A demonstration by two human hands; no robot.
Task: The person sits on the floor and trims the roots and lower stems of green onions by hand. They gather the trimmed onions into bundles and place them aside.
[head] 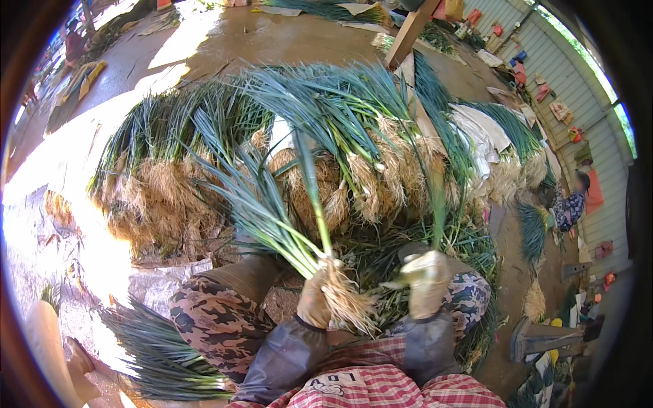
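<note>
My gloved left hand [314, 301] grips a small bunch of green onions [285, 239] near the roots. Their leaves point up and to the left, and the tan roots [349, 298] hang over my fingers. One stalk in the bunch stands more upright than the others. On the right, my gloved right hand [426, 283] is motion-blurred over my right knee. A blurred green leaf [437, 204] rises from its fingers and looks held there. Right in front lies a large heap of green onions [326, 132], leaves away from me and roots facing me.
Loose stripped leaves [393, 255] litter the ground between my knees and the heap. More green onions [168, 352] lie by my left leg. A wooden post [410, 33] rises behind the heap. At far right, a person [569, 204] works beside a corrugated wall [576, 97]. A wooden stool [546, 339] stands nearer.
</note>
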